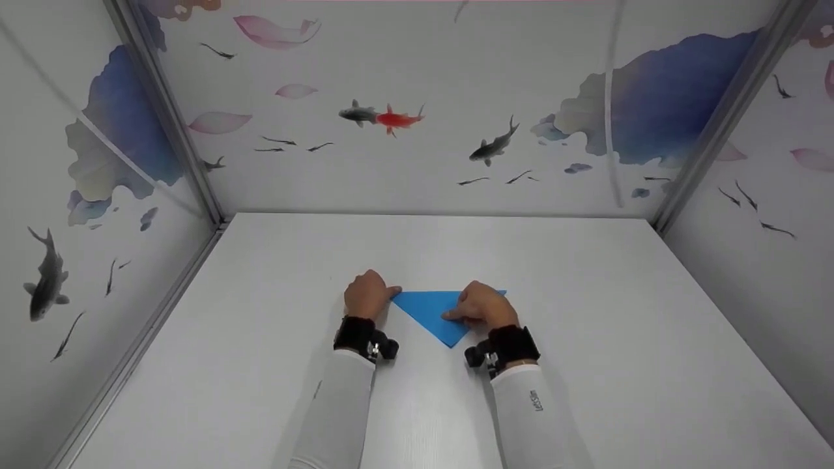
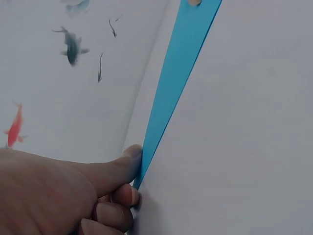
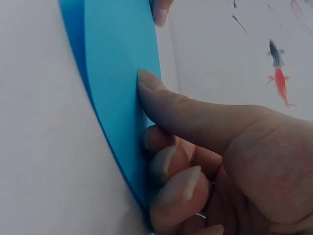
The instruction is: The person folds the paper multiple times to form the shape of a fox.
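Note:
A sheet of blue paper (image 1: 427, 309), folded into a triangle, lies on the white table with its long edge away from me and a point towards me. My left hand (image 1: 367, 296) pinches its left corner between thumb and curled index finger, which the left wrist view shows closely at the paper's narrow end (image 2: 168, 83). On the right part, my right hand (image 1: 485, 306) holds the paper, thumb (image 3: 154, 90) flat on top and other fingers curled at the long edge. Along the near edge, the paper's layers (image 3: 73, 34) stand slightly apart. The right corner is partly hidden behind the right hand.
The white table (image 1: 293, 254) reaches back to a wall (image 1: 417, 176) printed with fish and petals. Side walls stand left and right, with metal posts (image 1: 172, 117) at the corners. Each wrist wears a black strap with a small camera (image 1: 384, 346).

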`<state>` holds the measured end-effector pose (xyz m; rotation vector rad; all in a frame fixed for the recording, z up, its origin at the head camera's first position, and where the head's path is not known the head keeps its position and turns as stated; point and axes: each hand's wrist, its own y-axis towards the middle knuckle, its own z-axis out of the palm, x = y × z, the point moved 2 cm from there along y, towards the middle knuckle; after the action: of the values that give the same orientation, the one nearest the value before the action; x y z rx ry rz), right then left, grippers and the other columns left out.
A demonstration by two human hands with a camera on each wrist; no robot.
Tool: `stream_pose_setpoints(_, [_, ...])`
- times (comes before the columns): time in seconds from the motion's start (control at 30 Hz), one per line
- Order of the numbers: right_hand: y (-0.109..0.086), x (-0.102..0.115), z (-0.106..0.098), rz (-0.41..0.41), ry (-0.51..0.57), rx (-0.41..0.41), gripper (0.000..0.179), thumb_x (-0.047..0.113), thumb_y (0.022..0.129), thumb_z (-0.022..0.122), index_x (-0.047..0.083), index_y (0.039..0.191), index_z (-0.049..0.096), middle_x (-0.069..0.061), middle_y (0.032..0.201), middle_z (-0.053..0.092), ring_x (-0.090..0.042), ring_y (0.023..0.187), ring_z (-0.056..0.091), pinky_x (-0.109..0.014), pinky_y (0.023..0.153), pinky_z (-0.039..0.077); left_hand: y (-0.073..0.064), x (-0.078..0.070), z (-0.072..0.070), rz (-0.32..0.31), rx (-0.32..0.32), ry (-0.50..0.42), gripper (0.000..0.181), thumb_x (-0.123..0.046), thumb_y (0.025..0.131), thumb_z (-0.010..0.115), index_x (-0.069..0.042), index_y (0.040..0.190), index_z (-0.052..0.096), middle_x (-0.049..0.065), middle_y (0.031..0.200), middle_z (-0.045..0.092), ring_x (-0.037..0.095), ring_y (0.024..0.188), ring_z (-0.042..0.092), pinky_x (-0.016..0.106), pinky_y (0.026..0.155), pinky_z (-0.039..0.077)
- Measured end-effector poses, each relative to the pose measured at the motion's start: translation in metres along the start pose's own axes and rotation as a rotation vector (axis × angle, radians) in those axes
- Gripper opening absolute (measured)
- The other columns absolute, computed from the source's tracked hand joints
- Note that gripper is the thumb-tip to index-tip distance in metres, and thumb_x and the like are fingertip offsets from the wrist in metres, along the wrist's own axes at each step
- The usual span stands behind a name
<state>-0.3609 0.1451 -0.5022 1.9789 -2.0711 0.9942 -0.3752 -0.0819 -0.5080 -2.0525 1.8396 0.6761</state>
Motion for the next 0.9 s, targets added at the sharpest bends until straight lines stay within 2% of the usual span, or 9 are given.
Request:
stream_pose_setpoints(0.17, [-0.001,0.007,-0.003,0.0,-0.004,-0.012,0.05,0.041,0.08,0.078,0.015,0.05,0.047,0.001,0.05,0.046,-0.014,0.045,0.042,-0.026,0.044,0.032,0.0,0.006,-0.009,-0.051,-0.026,0.002,0.04,-0.039,0.081,0.077,0.0,0.087,0.072,0.01,0.069,0.068,0.017,0.06,0.056,0.035,0.057,0.05])
stream_pose_setpoints(0.33, [0.001,0.01,-0.003,-0.017,-0.017,-0.006,0.051,0.04,0.081,0.077,0.015,0.05,0.046,0.001,0.049,0.045,-0.013,0.045,0.043,-0.026,0.044,0.033,0.0,0.013,-0.016,-0.116,-0.021,0.018,0.045,-0.041,0.081,0.077,0.001,0.094,0.072,0.012,0.076,0.071,0.019,0.062,0.06,0.036,0.058,0.051])
stream_pose_setpoints(0.47, [-0.006,0.018,-0.002,-0.025,-0.115,0.04,0.046,0.032,0.085,0.072,0.015,0.051,0.046,0.001,0.05,0.046,-0.014,0.046,0.043,-0.026,0.044,0.033,-0.004,0.015,-0.016,-0.113,-0.022,0.01,0.044,-0.04,0.081,0.077,0.002,0.091,0.072,0.012,0.073,0.07,0.019,0.061,0.061,0.035,0.057,0.051])
stream_pose_setpoints(0.6, [-0.009,0.043,-0.005,0.0,-0.234,0.082,0.031,0.014,0.085,0.059,0.012,0.055,0.052,-0.001,0.051,0.048,-0.014,0.045,0.043,-0.028,0.045,0.034,-0.007,0.013,-0.014,-0.102,-0.032,-0.01,0.041,-0.038,0.08,0.078,0.001,0.088,0.071,0.011,0.071,0.07,0.02,0.062,0.062,0.036,0.058,0.053])
stream_pose_setpoints(0.67, [-0.005,0.06,-0.003,-0.011,-0.229,0.044,0.03,0.015,0.087,0.057,0.011,0.057,0.055,0.0,0.051,0.049,-0.014,0.045,0.043,-0.028,0.045,0.035,-0.007,0.012,-0.014,-0.114,-0.038,-0.018,0.041,-0.038,0.08,0.078,0.001,0.09,0.071,0.011,0.073,0.07,0.02,0.063,0.063,0.036,0.06,0.053])
stream_pose_setpoints(0.73, [0.0,0.076,0.002,-0.043,-0.191,-0.013,0.035,0.022,0.091,0.058,0.009,0.059,0.061,0.0,0.05,0.05,-0.013,0.044,0.044,-0.028,0.045,0.036,-0.006,0.013,-0.013,-0.127,-0.041,-0.02,0.042,-0.039,0.08,0.078,0.0,0.091,0.071,0.01,0.074,0.07,0.02,0.065,0.064,0.036,0.061,0.053])
stream_pose_setpoints(0.83, [0.008,0.092,0.018,-0.084,-0.134,-0.1,0.044,0.035,0.094,0.061,0.009,0.059,0.064,0.001,0.046,0.05,-0.012,0.041,0.045,-0.027,0.043,0.035,-0.005,0.015,-0.012,-0.127,-0.033,-0.023,0.041,-0.039,0.079,0.078,-0.001,0.09,0.071,0.009,0.073,0.07,0.021,0.066,0.065,0.036,0.062,0.054])
stream_pose_setpoints(0.9, [0.014,0.098,0.029,-0.083,-0.122,-0.144,0.048,0.039,0.093,0.062,0.01,0.055,0.062,0.002,0.044,0.048,-0.012,0.039,0.044,-0.026,0.04,0.034,-0.004,0.017,-0.013,-0.12,-0.037,-0.019,0.041,-0.04,0.079,0.079,-0.001,0.089,0.071,0.009,0.073,0.07,0.021,0.066,0.066,0.036,0.062,0.054])
